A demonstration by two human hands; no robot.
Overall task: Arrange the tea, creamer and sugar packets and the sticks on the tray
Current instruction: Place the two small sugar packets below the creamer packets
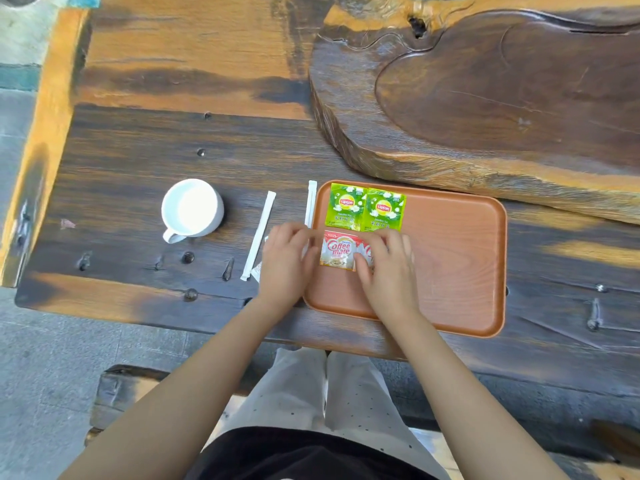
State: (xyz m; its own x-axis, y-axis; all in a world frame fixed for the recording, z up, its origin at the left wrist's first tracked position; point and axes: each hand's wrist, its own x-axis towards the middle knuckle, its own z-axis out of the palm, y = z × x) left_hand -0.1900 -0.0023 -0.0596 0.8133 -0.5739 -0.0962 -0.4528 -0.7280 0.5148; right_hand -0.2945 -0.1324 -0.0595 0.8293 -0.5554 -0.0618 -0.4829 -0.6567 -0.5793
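Observation:
An orange-brown tray (457, 265) lies on the dark wooden table. Two green tea packets (365, 207) sit side by side in its far left corner. Just below them lie red-and-white creamer packets (339, 251); one shows fully, a second is mostly under my right hand (388, 268), whose fingers press on it. My left hand (285, 259) rests at the tray's left rim, fingertips touching the creamer packet's edge. One white wrapped stick (259, 233) lies on the table to the left, another (310, 202) beside the tray's rim. A small packet corner (257, 271) peeks from under my left hand.
A white cup (192, 209) stands on the table left of the sticks. A thick carved wooden slab (485, 98) fills the far right behind the tray. The table's near edge runs just below the tray, with a bench under it.

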